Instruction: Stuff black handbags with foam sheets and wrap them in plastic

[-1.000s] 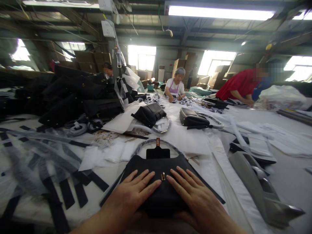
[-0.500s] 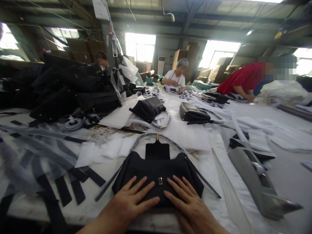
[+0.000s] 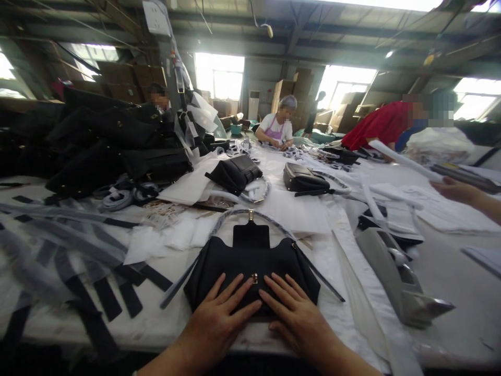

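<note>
A black handbag (image 3: 250, 256) lies at the table's near edge, its flap (image 3: 251, 236) folded back away from me. A gold clasp plate (image 3: 251, 215) sits at the flap's tip, and a gold lock (image 3: 254, 279) is on the bag's front. My left hand (image 3: 223, 313) rests flat on the front, left of the lock, fingers spread. On the other side of the lock my right hand (image 3: 297, 308) lies with fingers spread too. A wrapped handle (image 3: 225, 215) arches behind the bag, and narrow straps (image 3: 178, 284) stick out at both sides.
Two black bags (image 3: 235, 174) stand farther back. Black straps in film (image 3: 105, 292) cover the left, before a heap of black bags (image 3: 113, 130). A grey tape dispenser (image 3: 391, 277) stands right. Another person's hand (image 3: 457, 190) holds a white strip. Co-workers (image 3: 276, 125) lean over the table.
My hands stay on the bag, with the fingertips slightly closer to the lock. Another person's hand with a white strip has come in from the right. The view has shifted slightly.
</note>
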The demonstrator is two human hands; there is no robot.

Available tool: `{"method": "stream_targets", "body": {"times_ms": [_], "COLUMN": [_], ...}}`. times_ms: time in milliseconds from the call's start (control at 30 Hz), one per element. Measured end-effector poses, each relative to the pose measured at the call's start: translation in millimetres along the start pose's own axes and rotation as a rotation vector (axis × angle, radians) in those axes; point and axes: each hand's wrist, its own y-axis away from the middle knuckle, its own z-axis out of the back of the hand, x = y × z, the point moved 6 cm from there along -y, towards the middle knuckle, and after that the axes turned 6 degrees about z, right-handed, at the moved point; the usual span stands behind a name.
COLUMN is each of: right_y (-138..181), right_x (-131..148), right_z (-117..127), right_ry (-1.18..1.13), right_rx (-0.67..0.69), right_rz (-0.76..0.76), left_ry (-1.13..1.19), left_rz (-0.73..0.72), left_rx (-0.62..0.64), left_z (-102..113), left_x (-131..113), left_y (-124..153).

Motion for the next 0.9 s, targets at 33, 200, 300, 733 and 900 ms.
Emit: {"method": "stream_targets", "body": {"times_ms": [33, 200, 300, 733, 900], "right_y": [-2.0, -26.9, -52.3, -76.9, -39.6], "right_x": [0.7, -5.7, -12.1, -30.9, -28.4], "right_z": [2.9, 31.5, 44.3, 58.2, 83.1], "right_ry": [-0.002, -0.212, -0.312, -0.42, -0.239], "right_rx": [-0.031, -0.141, -0.081, 0.095, 0.14], "right_rz": [-0.01, -0.182, -0.186, -0.096, -0.036], "left_ry": [-0.002, -0.049, -0.062, -0.014, 0.25], "left_rz": [0.001, 0.013, 0.014, 0.031, 0.189], "left_rx": [-0.011, -0.051, -0.095, -0.104, -0.013], "left_z": [-1.0, -9.7, -10.8, -4.6, 14.9], "left_x": [0.4, 2.9, 2.8, 4.5, 14.7], "left_y": [-0.5, -2.2, -0.9, -4.5, -27.2]}}
